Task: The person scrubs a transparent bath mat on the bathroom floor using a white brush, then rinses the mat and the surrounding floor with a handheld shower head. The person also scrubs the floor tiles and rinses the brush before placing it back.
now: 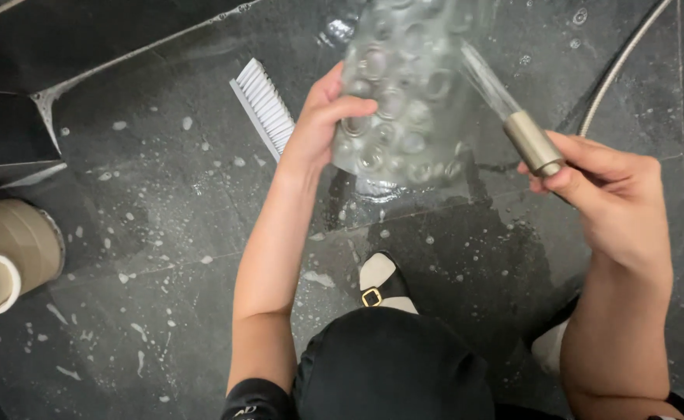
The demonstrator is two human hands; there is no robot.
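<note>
My left hand (pixel 322 124) grips the lower left edge of a clear, flexible mat (pixel 404 85) covered with round suction cups, held up over the floor. My right hand (pixel 610 194) holds a brass-coloured spray nozzle (pixel 534 144) on a metal hose (pixel 618 66). A jet of water (pixel 486 78) shoots from the nozzle onto the mat's right side. Water pools on the dark tiles beneath the mat.
A white-bristled scrub brush (pixel 263 107) lies on the wet dark stone floor (pixel 163 233), dotted with foam flecks. A beige ribbed container (pixel 7 257) stands at the left edge. My sandalled foot (pixel 381 284) and dark-clad knee (pixel 392 362) are below the mat.
</note>
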